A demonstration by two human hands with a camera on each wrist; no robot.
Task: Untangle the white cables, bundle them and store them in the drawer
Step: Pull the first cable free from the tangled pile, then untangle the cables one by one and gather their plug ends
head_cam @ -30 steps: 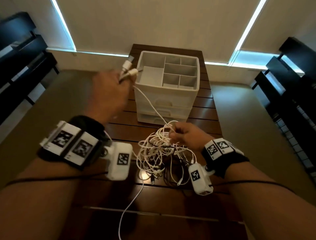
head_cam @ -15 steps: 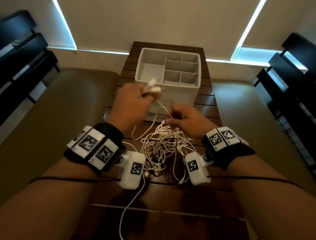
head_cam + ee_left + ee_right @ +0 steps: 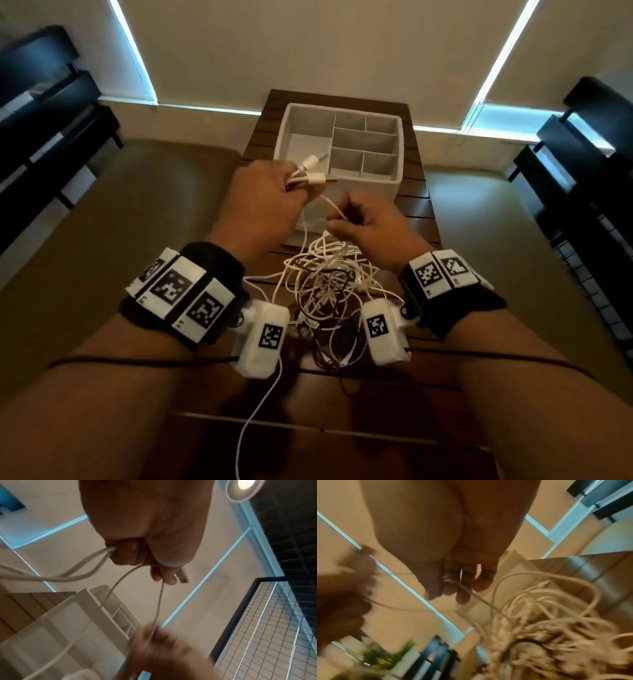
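A tangle of white cables (image 3: 325,277) mixed with some dark ones lies on the wooden table (image 3: 421,212) between my wrists. My left hand (image 3: 274,192) is raised in front of the white drawer unit (image 3: 342,137) and grips white cable ends, with plugs (image 3: 310,169) sticking out past the fingers. In the left wrist view a USB plug (image 3: 182,576) juts from the curled fingers. My right hand (image 3: 356,219) pinches one white strand (image 3: 334,207) that runs up to the left hand. In the right wrist view the blurred tangle (image 3: 547,615) hangs below the fingers.
The drawer unit has an open compartmented top (image 3: 363,144), and its drawer fronts are hidden behind my hands. One white cable (image 3: 253,414) trails toward the table's near edge. Dark shelving (image 3: 589,178) stands at right and dark furniture (image 3: 44,120) at left.
My left hand came down and toward me from beside the drawer unit, still gripping the cable ends. My right hand rose off the tangle and moved up close to the left hand.
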